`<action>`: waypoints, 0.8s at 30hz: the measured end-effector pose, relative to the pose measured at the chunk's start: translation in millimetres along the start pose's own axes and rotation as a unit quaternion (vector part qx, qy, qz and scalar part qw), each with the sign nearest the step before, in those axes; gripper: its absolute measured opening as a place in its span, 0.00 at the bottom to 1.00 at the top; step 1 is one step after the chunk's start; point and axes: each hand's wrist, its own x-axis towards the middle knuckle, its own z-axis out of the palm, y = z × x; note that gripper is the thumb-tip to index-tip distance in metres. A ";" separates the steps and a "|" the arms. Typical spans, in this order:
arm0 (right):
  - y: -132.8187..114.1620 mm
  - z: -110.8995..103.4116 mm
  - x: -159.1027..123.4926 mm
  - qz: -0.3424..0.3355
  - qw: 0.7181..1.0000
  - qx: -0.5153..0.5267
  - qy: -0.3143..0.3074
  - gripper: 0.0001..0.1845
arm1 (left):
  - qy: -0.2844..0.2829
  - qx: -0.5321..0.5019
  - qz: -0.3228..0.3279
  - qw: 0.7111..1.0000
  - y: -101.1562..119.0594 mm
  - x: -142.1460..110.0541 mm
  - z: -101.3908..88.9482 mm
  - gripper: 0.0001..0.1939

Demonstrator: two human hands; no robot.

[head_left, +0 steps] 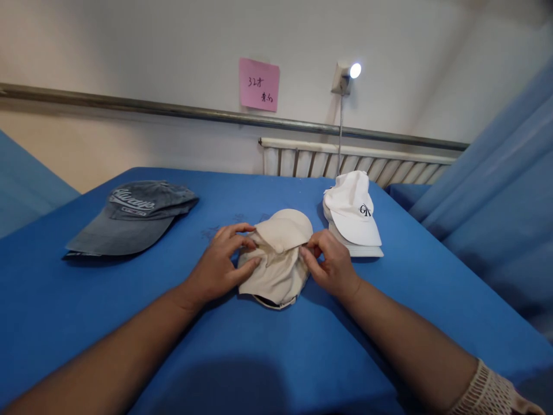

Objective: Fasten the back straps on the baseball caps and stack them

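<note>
A cream baseball cap (276,271) lies on the blue surface in front of me, its brim pointing away and its back opening towards me. My left hand (224,259) holds the cap's left side, with the thumb on the fabric and the fingers bent near the base of the brim. At the right edge of the brim, my right hand (330,259) pinches the cap between thumb and bent fingers. The right fingertips are partly hidden.
Dark grey caps (133,213) with white lettering lie at the left. White caps (352,207) are stacked at the right, the top one with black letters. Behind the blue-covered table (242,357) are a metal rail (173,109) and a radiator (311,161). A blue curtain (496,190) hangs at the right.
</note>
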 end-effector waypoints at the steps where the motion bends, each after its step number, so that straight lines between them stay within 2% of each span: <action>1: -4.7 -1.2 -0.9 0.002 1.000 -0.004 -0.023 0.06 | -0.004 0.018 0.024 1.000 3.8 -0.8 -0.8 0.09; 3: -14.1 -1.8 -2.6 0.018 0.998 -0.012 -0.066 0.09 | 0.007 0.046 0.056 0.997 11.7 -1.8 0.2 0.08; 6: -24.2 2.8 -4.2 0.074 0.991 -0.027 -0.105 0.13 | 0.035 0.080 0.062 0.994 24.2 -1.5 6.9 0.08; 10: -26.8 12.1 -4.4 0.133 0.986 -0.012 -0.104 0.13 | 0.057 0.137 0.034 0.988 37.2 2.3 19.4 0.09; 14: -25.9 13.8 -4.8 0.127 0.987 0.035 -0.094 0.13 | 0.066 0.161 0.028 0.984 40.0 5.2 27.7 0.05; 19: -24.4 9.8 -5.2 0.109 0.987 0.073 -0.095 0.12 | 0.087 0.120 0.032 0.988 39.6 6.5 25.4 0.04; 24: -19.5 8.0 -4.6 0.095 0.980 0.024 -0.175 0.09 | 0.145 0.053 -0.002 0.988 39.4 5.7 11.3 0.03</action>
